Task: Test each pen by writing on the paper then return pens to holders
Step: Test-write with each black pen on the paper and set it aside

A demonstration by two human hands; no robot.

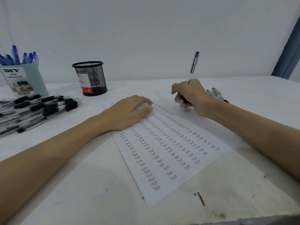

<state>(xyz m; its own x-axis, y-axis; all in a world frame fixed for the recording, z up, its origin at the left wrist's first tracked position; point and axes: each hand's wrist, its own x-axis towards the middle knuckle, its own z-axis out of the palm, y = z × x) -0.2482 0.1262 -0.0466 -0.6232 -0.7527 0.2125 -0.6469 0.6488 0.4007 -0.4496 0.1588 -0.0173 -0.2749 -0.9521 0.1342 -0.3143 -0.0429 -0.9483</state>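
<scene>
A white paper covered in columns of the word "Test" lies slanted on the table. My left hand rests flat on its upper part, fingers straight. My right hand grips a clear pen with a black cap, its tip touching the paper near the top right. A black mesh holder stands behind the paper. A pale blue holder at far left contains several blue pens. A pile of black pens lies on the table at left.
A few more black pens lie behind my right wrist. The table has a white top with scuffs and a chipped front edge. A white wall rises behind, and a blue-grey curtain hangs at the far right.
</scene>
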